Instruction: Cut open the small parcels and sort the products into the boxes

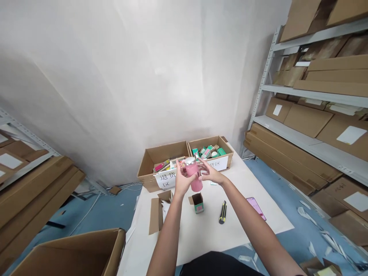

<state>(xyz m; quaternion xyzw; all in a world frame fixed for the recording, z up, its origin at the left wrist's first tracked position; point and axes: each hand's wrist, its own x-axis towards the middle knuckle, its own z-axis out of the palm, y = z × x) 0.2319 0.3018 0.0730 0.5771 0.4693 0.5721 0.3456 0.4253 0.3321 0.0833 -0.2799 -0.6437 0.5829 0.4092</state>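
A pink cylindrical bottle (196, 184) with a shiny silver lid is held upright above the white table. My left hand (183, 179) wraps its left side, fingers curled and thumb across the front. On the other side, my right hand (212, 173) has its fingertips against the bottle near the top and middle. Below the bottle stands a small green box (199, 208) with its top flaps open. To its right lies a black and yellow utility knife (222, 212). An opened cardboard box (155, 215) with white packing inside is partly hidden behind my left forearm.
Two labelled cartons stand along the table's back: the left carton (149, 184) holds mixed items, the right carton (230, 160) small green boxes. A phone (256, 208) lies at the table's right. A large open carton (116, 249) is front left. Loaded shelves (287, 90) flank the table.
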